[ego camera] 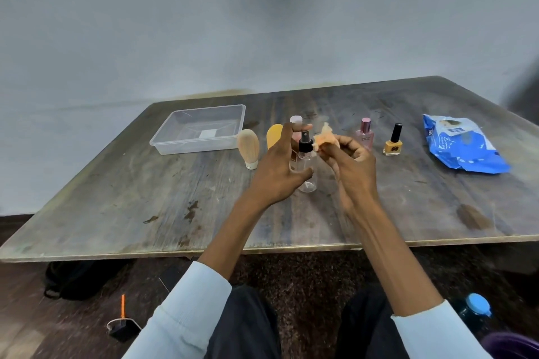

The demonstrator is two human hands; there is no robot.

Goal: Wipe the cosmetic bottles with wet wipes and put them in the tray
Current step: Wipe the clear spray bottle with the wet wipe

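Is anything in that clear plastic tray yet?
Empty of bottles: the tray shows only its bare bottom with a pale square patch, and the bottles are all outside it.

Your left hand point(280, 166) grips the clear spray bottle point(306, 166) above the surface point(145, 198), thumb across its front. Your right hand point(350, 166) pinches a crumpled wipe point(325, 140) just beside the black nozzle. The tray point(201, 129) sits far left. The pink bottle point(364, 132), yellow polish point(393, 141) and blue wipes pack point(463, 144) stand to the right.
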